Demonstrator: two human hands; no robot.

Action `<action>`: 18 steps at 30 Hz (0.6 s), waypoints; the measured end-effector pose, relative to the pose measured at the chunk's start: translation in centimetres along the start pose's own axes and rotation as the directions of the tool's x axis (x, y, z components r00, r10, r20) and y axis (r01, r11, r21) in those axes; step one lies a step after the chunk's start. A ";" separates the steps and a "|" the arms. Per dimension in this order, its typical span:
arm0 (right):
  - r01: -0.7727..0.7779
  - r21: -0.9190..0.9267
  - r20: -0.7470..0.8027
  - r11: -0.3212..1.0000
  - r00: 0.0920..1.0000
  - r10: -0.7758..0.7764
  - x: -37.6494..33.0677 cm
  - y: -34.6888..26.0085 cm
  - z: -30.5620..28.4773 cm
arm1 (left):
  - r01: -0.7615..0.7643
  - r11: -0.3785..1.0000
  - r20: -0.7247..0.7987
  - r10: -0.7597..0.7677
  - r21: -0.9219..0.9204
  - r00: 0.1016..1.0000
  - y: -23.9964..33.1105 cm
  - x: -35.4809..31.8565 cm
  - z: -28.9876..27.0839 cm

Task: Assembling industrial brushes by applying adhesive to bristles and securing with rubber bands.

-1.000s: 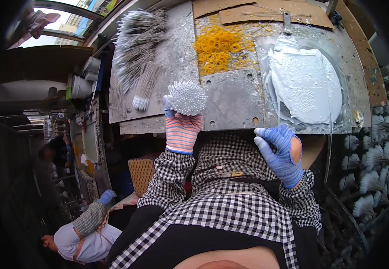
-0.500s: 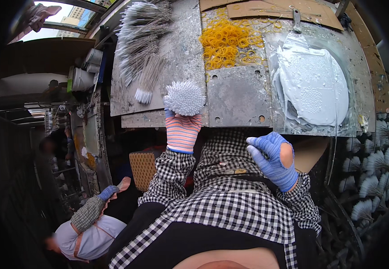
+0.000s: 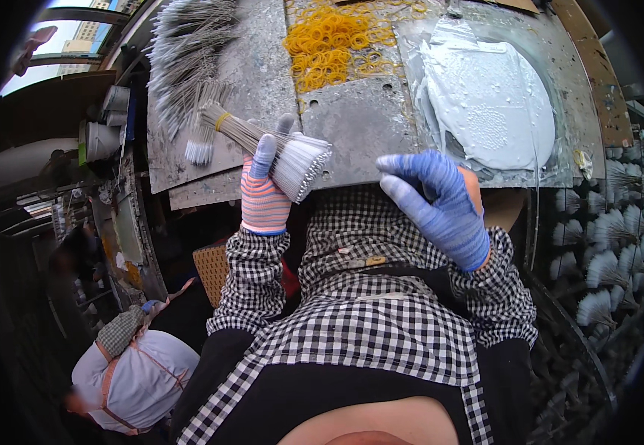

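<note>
A bundle of thin wire sticks with white tips is in my left hand, which wears an orange-and-grey striped glove. A yellow rubber band circles its narrow end, which points up and left. The fanned white tips slant down and right, with shiny beads at their ends. My right hand, in a blue glove with a gap at the thumb side, hovers by the near table edge, fingers apart and holding nothing. Between the hands and beyond lies a grey metal plate.
At the far left lies a heap of loose white-tipped sticks. Yellow rubber bands are piled behind the plate. White paste spreads on a board at right. Finished-looking fans stand low at the right. A co-worker is at lower left.
The bundle has tilted from tips facing up to lying sideways, showing its wires and band. My right hand has risen toward the table edge and its fingers have spread. The view has shifted.
</note>
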State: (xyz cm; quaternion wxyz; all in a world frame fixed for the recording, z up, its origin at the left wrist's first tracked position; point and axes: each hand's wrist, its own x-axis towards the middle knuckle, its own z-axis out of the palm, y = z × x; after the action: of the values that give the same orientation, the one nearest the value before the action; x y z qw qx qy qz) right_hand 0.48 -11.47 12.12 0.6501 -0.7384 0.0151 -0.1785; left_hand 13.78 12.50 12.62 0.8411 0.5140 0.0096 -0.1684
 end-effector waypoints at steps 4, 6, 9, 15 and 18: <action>-0.046 0.094 0.036 0.994 0.998 0.043 2.5 -0.2 -0.2 | 0.091 0.980 0.063 -0.103 0.178 0.993 -0.4 0.5 0.5; -0.087 0.032 0.094 0.996 0.992 0.084 3.4 0.3 -0.3 | 0.066 0.973 0.085 -0.087 0.223 0.993 -0.6 0.6 0.7; -0.079 -0.036 0.155 0.996 0.984 0.083 4.2 1.3 -0.2 | 0.112 0.943 0.053 -0.135 0.314 0.989 -0.9 0.8 1.1; -0.069 0.025 0.285 0.997 0.957 0.059 5.2 3.3 1.1 | 0.080 0.943 0.183 -0.146 0.324 0.972 -1.5 1.1 2.1; -0.093 -0.080 0.356 0.992 0.927 0.115 6.2 4.6 1.6 | 0.135 0.909 0.176 -0.219 0.395 0.960 -1.6 1.4 2.6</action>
State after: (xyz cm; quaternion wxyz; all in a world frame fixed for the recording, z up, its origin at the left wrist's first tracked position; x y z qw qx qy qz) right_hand 7.67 -12.17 9.08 0.6275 -0.7763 -0.0595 -0.0050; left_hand 14.17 9.18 12.19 0.7027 0.6426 -0.0678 -0.2978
